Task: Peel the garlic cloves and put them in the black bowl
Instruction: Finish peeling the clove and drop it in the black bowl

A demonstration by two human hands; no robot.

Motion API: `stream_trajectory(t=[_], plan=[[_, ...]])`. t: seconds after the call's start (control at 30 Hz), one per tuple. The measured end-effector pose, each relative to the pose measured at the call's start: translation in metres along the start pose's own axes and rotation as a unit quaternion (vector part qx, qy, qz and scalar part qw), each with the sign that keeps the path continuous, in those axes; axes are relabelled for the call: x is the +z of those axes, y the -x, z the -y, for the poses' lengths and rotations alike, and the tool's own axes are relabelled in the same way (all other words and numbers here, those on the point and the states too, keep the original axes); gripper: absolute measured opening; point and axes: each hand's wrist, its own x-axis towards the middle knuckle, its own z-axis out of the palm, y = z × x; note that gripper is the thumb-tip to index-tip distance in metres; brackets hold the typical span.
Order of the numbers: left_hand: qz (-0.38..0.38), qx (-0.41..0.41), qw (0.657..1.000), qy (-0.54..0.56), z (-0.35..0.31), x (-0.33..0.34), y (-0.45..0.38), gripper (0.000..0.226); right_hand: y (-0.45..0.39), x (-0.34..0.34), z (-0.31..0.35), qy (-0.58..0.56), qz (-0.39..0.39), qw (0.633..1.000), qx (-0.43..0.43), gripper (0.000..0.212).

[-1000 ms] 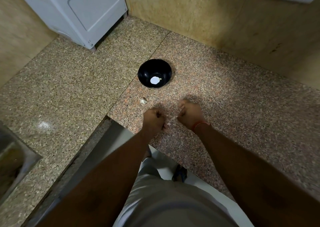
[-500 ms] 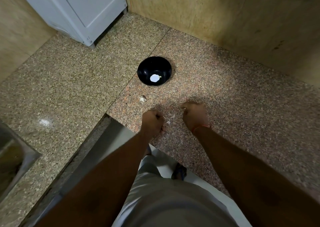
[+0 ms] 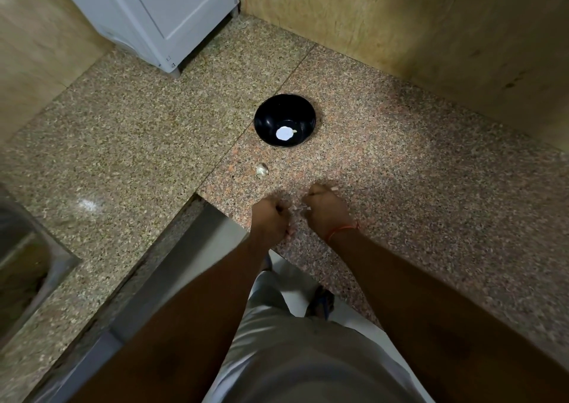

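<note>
The black bowl (image 3: 284, 116) stands on the granite counter, with a white round patch and one small pale clove (image 3: 294, 131) at its bottom. An unpeeled garlic clove (image 3: 262, 169) lies on the counter between the bowl and my hands. My left hand (image 3: 271, 218) and my right hand (image 3: 328, 210) are both curled, close together near the counter's front edge. A small pale garlic clove (image 3: 298, 208) with its skin shows between their fingertips, and both hands pinch it. Most of it is hidden by the fingers.
A white appliance (image 3: 160, 11) stands at the back left corner. Beige walls close the back and left. A steel sink (image 3: 27, 258) sits at the far left. The counter (image 3: 431, 187) has a notch cut in its front edge, where I stand.
My hands drew apart half a second ago and have come back together on the clove. The bowl and the loose clove have not moved.
</note>
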Motion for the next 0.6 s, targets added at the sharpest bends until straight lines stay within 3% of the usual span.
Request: stream_trajectory(t=[0.2, 0.37, 0.47, 0.6], plan=[[-0.037, -0.015, 0.999, 0.001, 0.004, -0.001, 0.012, 0.028, 0.01, 0.015, 0.001, 0.021, -0.018, 0.999, -0.03, 0.021], [-0.032, -0.04, 0.997, 0.056, 0.019, 0.003, 0.016, 0.027, 0.011, 0.008, 0.002, -0.074, -0.073, 0.994, 0.039, 0.026], [-0.031, -0.049, 0.995, 0.084, 0.021, 0.004, 0.016, 0.029, -0.001, 0.008, 0.008, -0.052, -0.048, 0.997, 0.026, 0.033], [-0.034, -0.03, 0.997, 0.057, 0.021, 0.003, 0.018, 0.034, -0.007, 0.011, 0.017, 0.023, 0.016, 0.997, -0.069, 0.028]])
